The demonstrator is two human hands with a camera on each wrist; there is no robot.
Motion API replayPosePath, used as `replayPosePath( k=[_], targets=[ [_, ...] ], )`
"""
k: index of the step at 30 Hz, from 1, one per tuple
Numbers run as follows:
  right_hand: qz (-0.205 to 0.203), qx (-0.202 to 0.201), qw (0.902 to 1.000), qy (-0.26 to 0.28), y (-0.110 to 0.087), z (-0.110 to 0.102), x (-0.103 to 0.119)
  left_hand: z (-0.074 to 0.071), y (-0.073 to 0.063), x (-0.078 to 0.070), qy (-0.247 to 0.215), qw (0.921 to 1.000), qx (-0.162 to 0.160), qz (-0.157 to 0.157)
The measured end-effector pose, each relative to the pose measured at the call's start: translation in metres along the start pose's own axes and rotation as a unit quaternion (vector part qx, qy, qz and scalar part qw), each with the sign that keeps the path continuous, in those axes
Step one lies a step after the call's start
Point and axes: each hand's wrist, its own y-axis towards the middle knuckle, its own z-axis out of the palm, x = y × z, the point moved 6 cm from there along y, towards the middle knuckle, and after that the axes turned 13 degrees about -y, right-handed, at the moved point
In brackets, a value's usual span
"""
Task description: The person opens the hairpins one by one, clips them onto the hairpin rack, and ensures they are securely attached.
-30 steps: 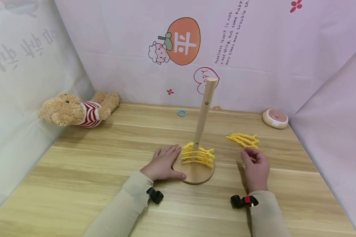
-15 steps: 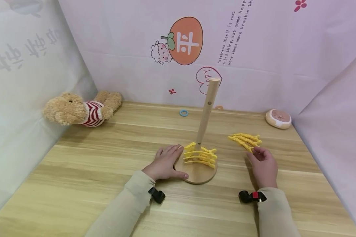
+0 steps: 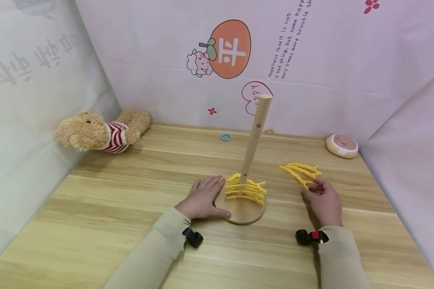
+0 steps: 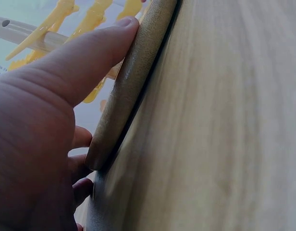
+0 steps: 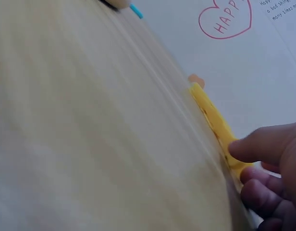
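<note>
A wooden stand has a tilted-looking pole (image 3: 254,140) on a round base (image 3: 238,214). Several yellow alligator hair clips (image 3: 246,192) sit about the foot of the pole. My left hand (image 3: 202,200) rests on the left side of the base with its fingers spread, and its thumb (image 4: 97,55) lies on the base's rim in the left wrist view. To the right lie more yellow hair clips (image 3: 299,168), fanned out on the table. My right hand (image 3: 324,202) pinches the near end of the closest clip (image 5: 215,120) between thumb and fingers; the clip's held end is partly hidden.
A blue ring (image 3: 226,137) lies near the table's back edge. A teddy bear (image 3: 103,132) in a striped top lies at the back left. At the back right sits a round cream-coloured object (image 3: 342,145). Printed cloth walls (image 3: 159,48) surround the wooden table (image 3: 112,208).
My right hand has moved slightly right, and the closest clip's near end has swung toward me, spreading from the others. My left hand stays on the base. The head view has shifted a little.
</note>
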Motion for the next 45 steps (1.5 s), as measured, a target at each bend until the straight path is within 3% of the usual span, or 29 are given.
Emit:
replayPosePath(
  k=[8, 11, 14, 17, 20, 21, 28, 35, 38, 45],
  targets=[
    [-0.067, 0.037, 0.9922, -0.099, 0.016, -0.009, -0.005, 0.001, 0.001, -0.001, -0.005, 1.0, 0.0, 0.002],
    [-0.075, 0.038, 0.9953, -0.048, 0.019, -0.013, -0.008, 0.001, 0.001, -0.001, -0.003, 1.0, -0.001, 0.003],
    [-0.056, 0.041, 0.9949, 0.074, 0.02, -0.016, -0.012, 0.0, 0.001, 0.0, -0.002, 1.0, -0.002, 0.002],
    [-0.027, 0.039, 0.9706, 0.236, 0.021, -0.018, -0.015, -0.001, 0.001, 0.0, -0.004, 1.0, -0.003, 0.002],
    [-0.017, 0.031, 0.9413, 0.336, 0.021, -0.02, -0.014, 0.0, 0.001, 0.0, -0.006, 1.0, -0.002, 0.001],
    [-0.018, 0.032, 0.9346, 0.354, 0.021, -0.02, -0.013, 0.0, 0.001, 0.001, -0.006, 1.0, -0.002, 0.001],
    [-0.069, 0.025, 0.9136, 0.4, 0.01, -0.034, 0.016, 0.0, 0.0, 0.001, -0.005, 1.0, -0.002, 0.002],
    [-0.139, -0.004, 0.8615, 0.488, -0.007, -0.058, 0.05, 0.001, 0.001, 0.002, -0.007, 1.0, -0.002, 0.001],
    [-0.163, -0.008, 0.8528, 0.496, -0.014, -0.066, 0.062, 0.001, 0.0, 0.002, -0.006, 1.0, -0.001, 0.0],
    [-0.189, -0.008, 0.8523, 0.487, -0.031, -0.077, 0.082, 0.001, 0.0, 0.002, -0.006, 1.0, -0.002, 0.001]
  ],
)
